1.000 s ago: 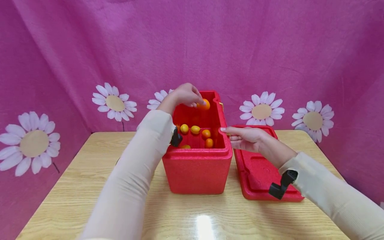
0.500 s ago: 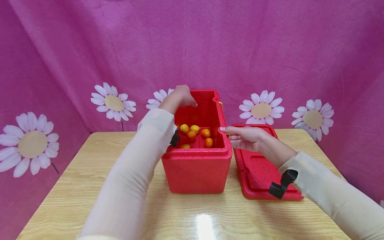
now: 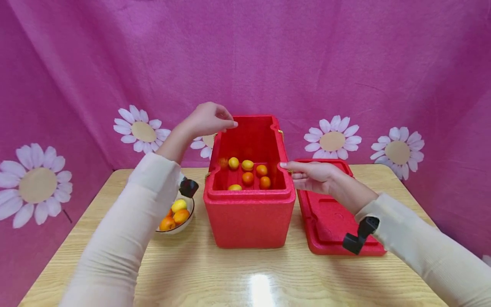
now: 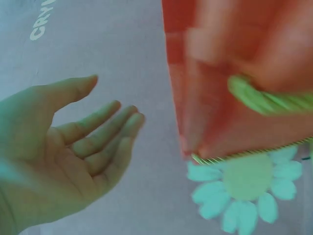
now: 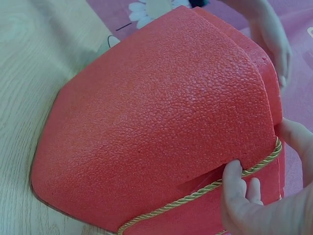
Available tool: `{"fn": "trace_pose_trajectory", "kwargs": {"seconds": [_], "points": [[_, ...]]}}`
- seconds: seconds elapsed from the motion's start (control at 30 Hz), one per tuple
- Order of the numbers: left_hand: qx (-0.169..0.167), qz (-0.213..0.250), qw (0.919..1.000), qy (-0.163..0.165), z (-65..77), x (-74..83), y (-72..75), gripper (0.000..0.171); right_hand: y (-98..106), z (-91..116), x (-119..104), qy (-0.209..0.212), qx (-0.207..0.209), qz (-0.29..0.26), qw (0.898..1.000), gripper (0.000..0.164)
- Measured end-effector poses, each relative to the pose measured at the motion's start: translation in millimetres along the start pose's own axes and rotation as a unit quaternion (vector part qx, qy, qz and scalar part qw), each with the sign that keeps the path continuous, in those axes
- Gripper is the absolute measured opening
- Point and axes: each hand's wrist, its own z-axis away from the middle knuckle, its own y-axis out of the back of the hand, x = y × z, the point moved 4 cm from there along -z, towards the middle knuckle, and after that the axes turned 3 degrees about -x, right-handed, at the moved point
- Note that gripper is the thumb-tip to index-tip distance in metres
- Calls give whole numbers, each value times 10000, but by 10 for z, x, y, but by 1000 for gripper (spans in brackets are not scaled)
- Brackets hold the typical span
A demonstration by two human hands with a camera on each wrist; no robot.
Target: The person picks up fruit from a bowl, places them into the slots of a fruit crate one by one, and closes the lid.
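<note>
A red foam box (image 3: 249, 221) stands lidless on the table, with several small yellow and orange fruits (image 3: 247, 178) on its floor. My left hand (image 3: 212, 119) is above the box's far left edge. In the left wrist view the left hand (image 4: 83, 152) holds nothing, its fingers loosely spread beside the box wall. At the box's right rim, my right hand (image 3: 316, 175) grips the edge. The right wrist view shows that hand (image 5: 264, 205) with its thumb at the rim and fingertips against the outer wall, near a gold cord (image 5: 195, 196).
Left of the box, a white bowl (image 3: 192, 213) with a dark rim holds yellow and orange fruits, partly hidden by the left sleeve. The red lid (image 3: 337, 221) lies to the right, under the right forearm. A pink flowered cloth (image 3: 245, 59) hangs behind the table.
The left hand let go of an orange fruit, which now lies in the box. It then moved left, out from over the box's middle, uncovering the bowl. The right hand stayed at the rim.
</note>
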Motion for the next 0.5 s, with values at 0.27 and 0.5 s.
{"fn": "trace_pose_trajectory", "kwargs": {"seconds": [0.27,0.5], "points": [[413,371,9975,-445,361,-634,-186,26,-44,2,15,172,311,262,9990,67],[331,270,9990,-163,697,-1171,-360,28,-73,37,26,436,790,617,9940,67]]}}
